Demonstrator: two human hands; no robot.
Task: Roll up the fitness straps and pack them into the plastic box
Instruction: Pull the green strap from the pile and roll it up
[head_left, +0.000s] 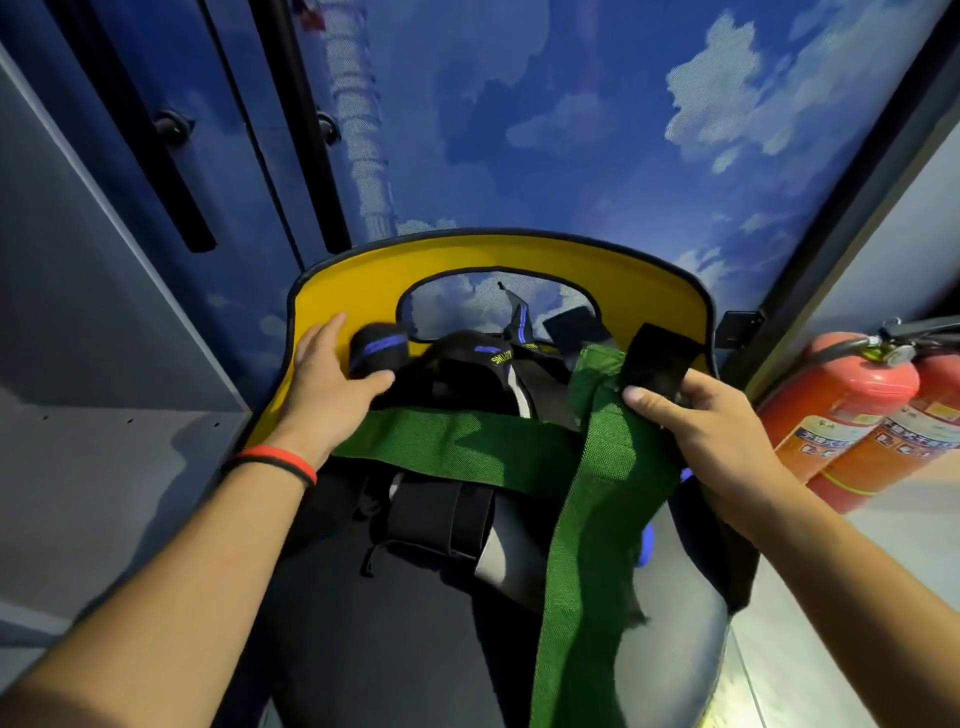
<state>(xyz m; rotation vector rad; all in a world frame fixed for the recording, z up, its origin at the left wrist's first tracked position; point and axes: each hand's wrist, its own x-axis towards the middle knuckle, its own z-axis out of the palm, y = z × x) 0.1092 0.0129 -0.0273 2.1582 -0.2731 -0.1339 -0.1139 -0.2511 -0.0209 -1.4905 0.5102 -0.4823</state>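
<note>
A long green strap (597, 499) lies across a pile of black straps (457, 384) on a yellow-backed chair (467, 254). My right hand (701, 426) pinches the green strap's upper end, near its black velcro tab (657, 358). A rolled black strap with a blue stripe (376, 348) rests against the chair back, with my left hand (327, 379) beside it, fingers straight and thumb touching its base. A black pad with a grey part (441, 519) lies under the green strap. No plastic box is in view.
Two red fire extinguishers (852, 410) stand at the right, close to the chair. A grey cabinet (78, 312) is at the left. A blue wall with clouds (571, 130) rises behind the chair.
</note>
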